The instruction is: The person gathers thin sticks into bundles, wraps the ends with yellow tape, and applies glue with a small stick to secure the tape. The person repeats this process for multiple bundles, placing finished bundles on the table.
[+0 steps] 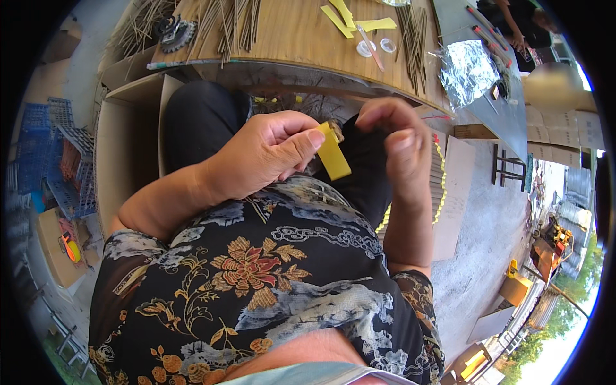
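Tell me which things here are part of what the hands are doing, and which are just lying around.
In use: left hand, right hand, yellow paper strip pinched by the left.
Lying about: spare yellow strips, thin sticks, crumpled foil, blue crates.

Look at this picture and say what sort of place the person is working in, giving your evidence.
Probably a small open-air craft workshop. A wooden workbench carries bundles of thin sticks and yellow paper strips; cardboard boxes stand beside it. The left hand pinches a yellow strip, with the right hand close by.
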`<state>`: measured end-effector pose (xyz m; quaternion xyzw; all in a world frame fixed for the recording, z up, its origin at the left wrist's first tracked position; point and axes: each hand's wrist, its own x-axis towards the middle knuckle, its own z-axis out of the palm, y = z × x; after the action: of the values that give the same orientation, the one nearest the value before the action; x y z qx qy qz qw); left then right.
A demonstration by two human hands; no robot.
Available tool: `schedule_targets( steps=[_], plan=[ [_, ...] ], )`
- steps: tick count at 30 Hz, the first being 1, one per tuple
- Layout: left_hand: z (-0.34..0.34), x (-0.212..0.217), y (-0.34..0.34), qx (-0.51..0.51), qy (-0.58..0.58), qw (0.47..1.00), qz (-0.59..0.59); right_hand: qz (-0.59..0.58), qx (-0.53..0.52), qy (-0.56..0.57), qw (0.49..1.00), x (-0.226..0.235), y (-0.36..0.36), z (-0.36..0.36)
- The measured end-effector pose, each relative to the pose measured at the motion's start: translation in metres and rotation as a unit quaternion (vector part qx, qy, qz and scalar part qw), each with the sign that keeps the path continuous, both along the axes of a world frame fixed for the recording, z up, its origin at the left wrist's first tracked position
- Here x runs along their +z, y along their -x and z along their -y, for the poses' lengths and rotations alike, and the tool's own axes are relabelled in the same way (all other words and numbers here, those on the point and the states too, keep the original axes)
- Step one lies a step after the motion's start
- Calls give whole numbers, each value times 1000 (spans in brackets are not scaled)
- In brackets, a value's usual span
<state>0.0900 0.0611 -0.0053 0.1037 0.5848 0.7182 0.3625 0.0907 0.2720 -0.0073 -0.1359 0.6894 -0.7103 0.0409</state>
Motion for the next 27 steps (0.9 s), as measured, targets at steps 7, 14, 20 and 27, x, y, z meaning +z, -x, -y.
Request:
schedule_targets(
  steps=[7, 14, 20, 27],
  plan=[
    [-2, -3, -3, 48, 18, 993, -102, 47, -28, -117, 992, -7, -15, 33],
    [0, -4, 6, 10, -79, 996, -30, -63, -12, -141, 988, -11, -8, 31],
    [2, -3, 10, -21, -93, 995, 21, -138, 18, -124, 983, -16, -1, 24],
    [0, -4, 7, -37, -147, 983, 103, -214, 20, -128, 968, -19, -1, 19]
  ],
)
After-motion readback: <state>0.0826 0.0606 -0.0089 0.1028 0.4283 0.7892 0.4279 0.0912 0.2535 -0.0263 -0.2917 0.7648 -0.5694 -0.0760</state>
